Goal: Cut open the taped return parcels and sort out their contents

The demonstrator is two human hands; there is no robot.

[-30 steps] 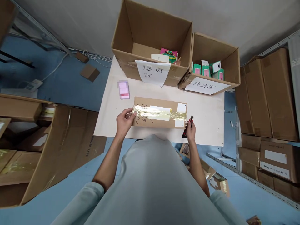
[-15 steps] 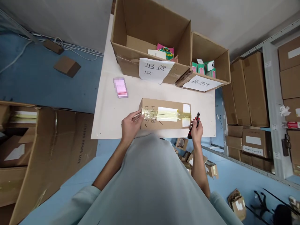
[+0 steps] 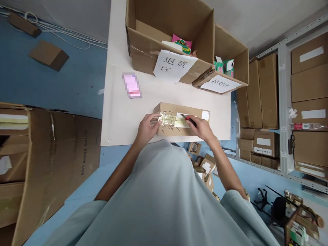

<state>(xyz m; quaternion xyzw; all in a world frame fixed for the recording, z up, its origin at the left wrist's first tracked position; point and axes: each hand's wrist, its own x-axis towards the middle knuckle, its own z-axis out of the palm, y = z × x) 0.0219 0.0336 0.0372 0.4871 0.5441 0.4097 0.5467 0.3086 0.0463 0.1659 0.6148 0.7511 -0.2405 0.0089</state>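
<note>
Mid-frame, the right hand, grasping the knife, is now hovering over the box instead of beside its right end, bringing the edge near the tape, while the left hand is touching the left end, grip unclear.

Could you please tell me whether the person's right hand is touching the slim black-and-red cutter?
Touching: the head view shows the right hand closed around the cutter, whose front end sticks out over the brown cardboard box.
</note>
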